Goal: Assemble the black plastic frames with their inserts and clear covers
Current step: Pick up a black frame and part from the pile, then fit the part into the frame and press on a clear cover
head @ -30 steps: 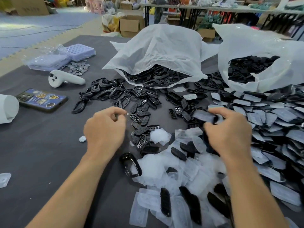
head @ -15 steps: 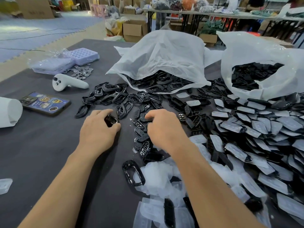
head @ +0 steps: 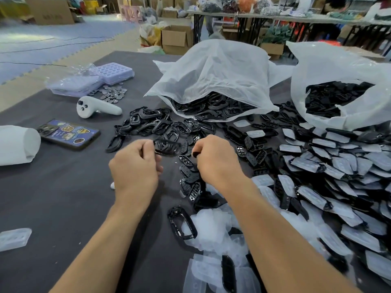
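Note:
My left hand [head: 135, 166] holds a black plastic frame [head: 167, 146] by its near edge, a little above the dark table [head: 53, 197]. My right hand [head: 215, 159] is curled and pinches a small black insert [head: 195, 153] just right of that frame. Loose black frames [head: 148, 123] lie heaped behind my hands, and black inserts [head: 190, 180] are scattered between and below them. Clear covers [head: 213, 225] pile up near my right forearm, with one single frame [head: 182, 224] lying beside them. Assembled pieces with clear covers [head: 330, 166] spread across the right side.
Two white plastic bags [head: 211, 75] [head: 338, 66] of black parts stand at the back. A phone [head: 69, 134], a white controller [head: 97, 107], purple trays [head: 91, 79] with metal discs [head: 112, 93] and a white roll [head: 17, 144] lie on the left. A lone clear cover [head: 12, 238] sits at the near left.
My right hand left the right-hand pile, came to the inserts in the middle and lifted one. My left hand took a black frame and raised it. The view shifted slightly downward.

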`<state>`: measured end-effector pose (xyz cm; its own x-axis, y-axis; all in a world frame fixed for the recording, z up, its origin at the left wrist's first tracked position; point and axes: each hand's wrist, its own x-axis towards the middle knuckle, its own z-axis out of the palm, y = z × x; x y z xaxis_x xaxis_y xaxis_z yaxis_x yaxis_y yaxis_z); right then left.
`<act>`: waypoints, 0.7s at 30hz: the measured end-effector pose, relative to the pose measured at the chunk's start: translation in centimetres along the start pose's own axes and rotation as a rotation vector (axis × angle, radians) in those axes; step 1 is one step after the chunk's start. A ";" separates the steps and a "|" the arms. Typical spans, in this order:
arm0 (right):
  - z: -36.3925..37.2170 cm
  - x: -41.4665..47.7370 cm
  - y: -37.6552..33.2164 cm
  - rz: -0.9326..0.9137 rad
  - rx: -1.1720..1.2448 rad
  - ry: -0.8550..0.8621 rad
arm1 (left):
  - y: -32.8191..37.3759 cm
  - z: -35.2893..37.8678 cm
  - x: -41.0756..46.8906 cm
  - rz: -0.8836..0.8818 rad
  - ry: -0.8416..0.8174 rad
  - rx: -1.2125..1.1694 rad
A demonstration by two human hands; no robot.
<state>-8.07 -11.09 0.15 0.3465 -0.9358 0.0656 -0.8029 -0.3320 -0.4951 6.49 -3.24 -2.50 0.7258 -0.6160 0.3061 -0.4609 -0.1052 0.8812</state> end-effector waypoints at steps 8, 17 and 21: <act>-2.4 -7.6 2.3 0.238 1.151 -0.013 | 1.2 1.9 -3.1 -0.214 -0.217 -0.381; -2.0 -7.9 3.0 0.267 1.311 -0.095 | 1.7 1.3 -4.2 -0.084 -0.279 -0.326; -1.9 -7.9 3.1 0.239 1.297 -0.115 | 1.8 1.0 -4.0 -0.068 -0.252 -0.303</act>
<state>-14.20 -4.94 -0.29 0.3523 -0.9184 -0.1799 0.1714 0.2523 -0.9523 2.24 -1.76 -2.51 0.5840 -0.7918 0.1789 -0.2175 0.0597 0.9742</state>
